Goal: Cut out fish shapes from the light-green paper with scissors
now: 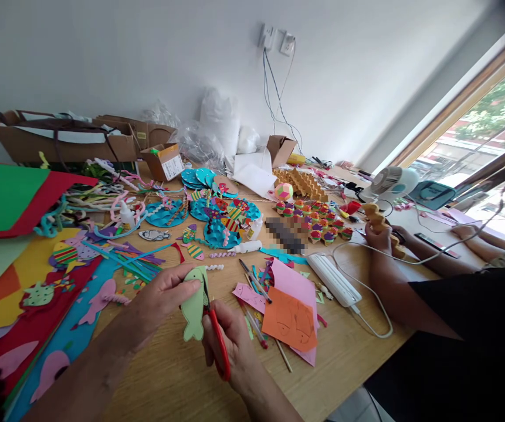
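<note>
My left hand (170,288) grips a light green paper fish (193,310) by its upper end, thumb on the face of the paper. The fish has drawn lines near its head and a forked tail at the bottom. In my right hand (234,337) are red-handled scissors (220,346), their blades pointing up along the fish's right edge. The fingers are wrapped round the handles. Just right of the hands lie an orange sheet (290,319) with pencilled fish outlines, a pink sheet (294,278) partly under it, and a small pink paper piece (248,297).
A white power strip (334,280) with its cable lies to the right. Beyond it a co-worker's hands (379,234) hold a wavy cardboard piece (373,217). Blue discs with paper fish (221,231), a glue bottle (247,247) and coloured paper sheets (58,287) cover the table.
</note>
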